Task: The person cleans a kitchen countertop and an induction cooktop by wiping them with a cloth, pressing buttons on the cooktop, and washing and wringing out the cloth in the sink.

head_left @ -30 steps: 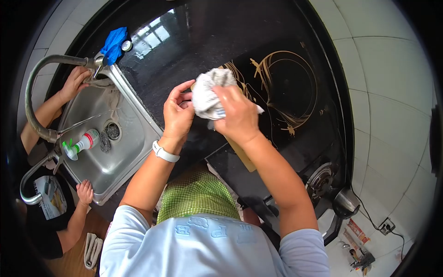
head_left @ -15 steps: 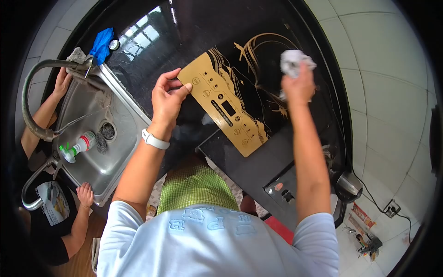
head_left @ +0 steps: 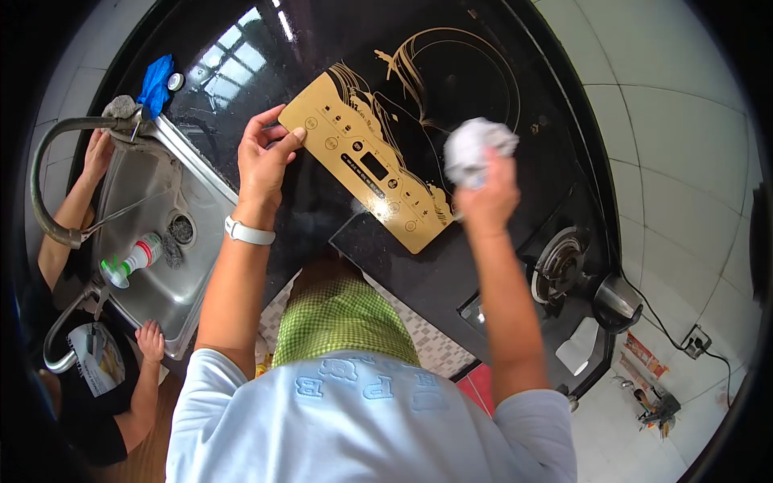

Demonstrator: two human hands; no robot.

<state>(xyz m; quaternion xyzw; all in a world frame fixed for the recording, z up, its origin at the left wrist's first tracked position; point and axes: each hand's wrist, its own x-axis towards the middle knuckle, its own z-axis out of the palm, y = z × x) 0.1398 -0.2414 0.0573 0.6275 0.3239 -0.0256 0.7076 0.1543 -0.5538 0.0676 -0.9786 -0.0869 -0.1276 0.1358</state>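
Observation:
An induction cooktop (head_left: pixel 364 167) with a gold control panel and a black glass top lies slantwise on the dark counter. My left hand (head_left: pixel 264 165) grips its left corner, the thumb on the panel's top and the fingers at the far edge. In my right hand (head_left: pixel 489 197) is a bunched white cloth (head_left: pixel 473 151), over the lower part of the black glass, near the panel's right end. The hand is slightly blurred, and the cloth hides part of the gold ring pattern. Whether the cloth touches the glass is hard to see.
A steel sink (head_left: pixel 149 294) with a spray bottle (head_left: pixel 138 255) and a scouring pad is on the left. Another person's hand (head_left: pixel 150 341) rests on its rim. A gas burner (head_left: pixel 560 262) and a kettle (head_left: pixel 616 304) stand at right. A blue bag (head_left: pixel 157 86) lies behind the sink.
My right hand has carried the cloth from the far right of the ring pattern down and left, closer to the panel. My left hand keeps its hold on the cooktop. The view has shifted slightly.

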